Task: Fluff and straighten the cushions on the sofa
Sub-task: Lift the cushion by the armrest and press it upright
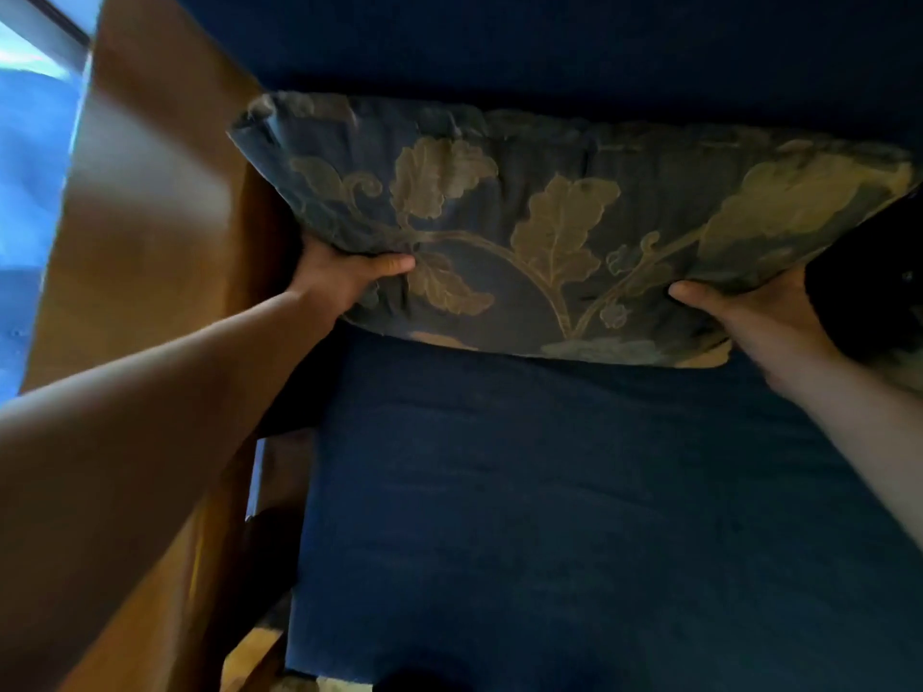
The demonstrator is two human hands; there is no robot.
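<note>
A dark blue cushion (pixel 559 227) with a gold leaf pattern stands against the sofa's backrest (pixel 549 37), above the blue seat (pixel 574 516). My left hand (pixel 344 277) grips its lower left side, thumb pressed on the front. On the lower right side my right hand (pixel 754 317) holds it the same way, thumb on the fabric. The cushion is squeezed between both hands and its lower edge sits at the back of the seat.
A brown wooden armrest (pixel 150 217) runs along the sofa's left side. A window with bright light (pixel 30 142) is at the far left. A dark shape (pixel 869 292) sits beside the cushion at the right edge.
</note>
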